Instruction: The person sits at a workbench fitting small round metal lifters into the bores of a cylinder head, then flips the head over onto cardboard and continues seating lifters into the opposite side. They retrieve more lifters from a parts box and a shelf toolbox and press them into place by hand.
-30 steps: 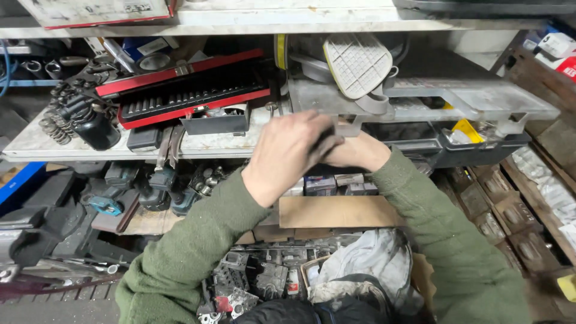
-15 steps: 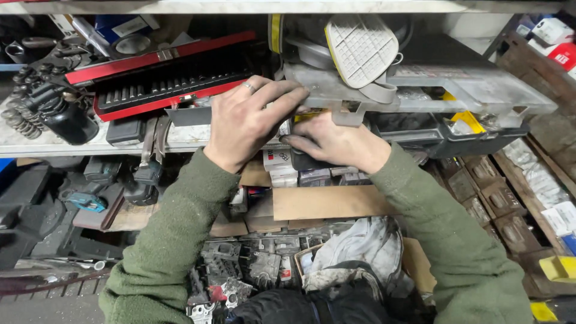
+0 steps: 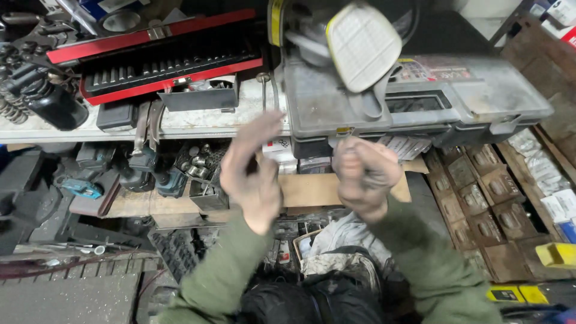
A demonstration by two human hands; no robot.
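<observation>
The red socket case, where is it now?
In the head view, the red socket case lies open on the shelf, upper left, above the left hand, beside the grey toolbox.

Grey plastic toolbox point(image 3: 414, 99), lid shut, overhanging the shelf edge

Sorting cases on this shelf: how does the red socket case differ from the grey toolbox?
The red socket case lies open, showing rows of dark sockets; the grey toolbox is shut. The case is slim and flat; the toolbox is bulkier, with a white pad on top. Both rest on the same shelf.
</observation>
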